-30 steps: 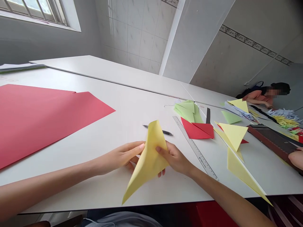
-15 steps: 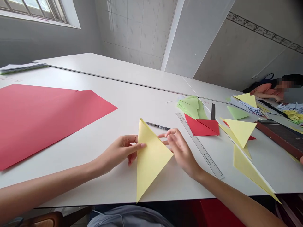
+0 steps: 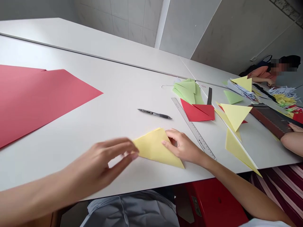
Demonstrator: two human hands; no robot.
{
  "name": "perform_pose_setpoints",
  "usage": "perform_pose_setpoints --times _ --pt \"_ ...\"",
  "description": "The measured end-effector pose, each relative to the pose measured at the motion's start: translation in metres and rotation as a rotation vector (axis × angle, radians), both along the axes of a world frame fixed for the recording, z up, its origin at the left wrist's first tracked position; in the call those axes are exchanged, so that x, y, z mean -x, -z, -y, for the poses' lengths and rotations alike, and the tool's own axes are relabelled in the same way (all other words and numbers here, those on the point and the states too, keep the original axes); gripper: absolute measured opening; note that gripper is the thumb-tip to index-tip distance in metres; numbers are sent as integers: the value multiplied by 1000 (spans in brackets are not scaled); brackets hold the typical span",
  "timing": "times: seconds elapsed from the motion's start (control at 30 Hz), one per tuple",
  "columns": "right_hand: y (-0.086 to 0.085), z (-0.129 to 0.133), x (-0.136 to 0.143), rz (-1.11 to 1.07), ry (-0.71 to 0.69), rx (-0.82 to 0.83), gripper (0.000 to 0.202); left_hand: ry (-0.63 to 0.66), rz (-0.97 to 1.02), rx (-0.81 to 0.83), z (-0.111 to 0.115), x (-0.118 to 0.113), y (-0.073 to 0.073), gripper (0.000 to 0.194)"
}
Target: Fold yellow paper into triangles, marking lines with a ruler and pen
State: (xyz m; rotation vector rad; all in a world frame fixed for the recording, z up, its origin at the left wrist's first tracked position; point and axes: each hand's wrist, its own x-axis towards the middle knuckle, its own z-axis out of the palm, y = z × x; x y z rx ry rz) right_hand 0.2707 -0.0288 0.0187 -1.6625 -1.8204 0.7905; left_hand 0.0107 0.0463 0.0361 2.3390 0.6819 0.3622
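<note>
A folded yellow paper [image 3: 156,146] lies low over the white table between my hands. My right hand [image 3: 180,145] grips its upper right edge, thumb on top and fingers behind. At its left corner, my left hand [image 3: 113,157] pinches the paper between thumb and fingertips, slightly blurred. Beyond the paper rests a grey and black pen [image 3: 155,114]. A clear ruler [image 3: 194,129] lies slantwise to the right, partly beneath a folded red paper [image 3: 201,110].
Large red sheets [image 3: 47,97] cover the table's left side. Green papers [image 3: 188,91], yellow pieces [image 3: 236,115] and a brown paper trimmer [image 3: 270,119] are on the right. A person [image 3: 262,74] sits at the far right; another person's arm [image 3: 293,142] reaches in nearer.
The yellow paper has turned from upright to lying sideways, lower over the table. My right hand has taken hold of its edge, and my left hand has shifted to its left corner. The view has tilted down.
</note>
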Motion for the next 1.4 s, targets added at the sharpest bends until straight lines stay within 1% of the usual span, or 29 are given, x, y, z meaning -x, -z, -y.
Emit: perform_pose_setpoints --times 0.03,0.07,0.1,0.13,0.2,0.23,0.33,0.4,0.43,0.53,0.7,0.87,0.93,1.03,1.13,1.27,1.4 --pt "-1 0 -1 44 -28 -21 26 44 63 -223 -7 1 5 35" --pt "-2 0 -2 82 -51 -43 24 122 60 -380 -13 1 11 40" --pt "-1 0 -2 117 -65 -66 20 223 21 -467 -20 1 17 46" --pt "0 0 -2 150 -68 -87 15 305 -7 -518 -24 0 23 51" --pt "5 0 -1 209 -37 -125 7 383 -52 -572 -29 -1 32 56" --pt "8 1 0 229 -9 -140 10 390 -60 -586 -29 -1 35 57" --pt "19 6 4 311 48 -186 33 360 -52 -590 -24 -1 37 61" --pt "25 11 7 405 39 -221 44 347 -35 -572 -20 -1 36 62" --pt "27 13 8 453 28 -238 47 344 -32 -565 -19 -1 36 62" --pt "30 17 9 525 6 -272 47 331 -21 -565 -17 -3 36 63" --pt "30 15 6 506 6 -314 45 307 30 -562 -16 -6 37 62" --pt "27 20 9 510 89 -434 48 283 10 -664 -10 -6 41 55" --pt "25 23 11 552 93 -461 44 275 19 -705 -5 -5 42 51" --pt "22 26 11 617 13 -434 37 277 45 -735 2 -4 43 49" --pt "19 21 4 610 -55 -385 37 296 56 -720 5 -2 40 52" --pt "15 10 -10 540 -160 -354 36 354 64 -664 0 -1 39 59" --pt "15 7 -18 513 -202 -349 37 344 105 -620 -5 -1 40 62"
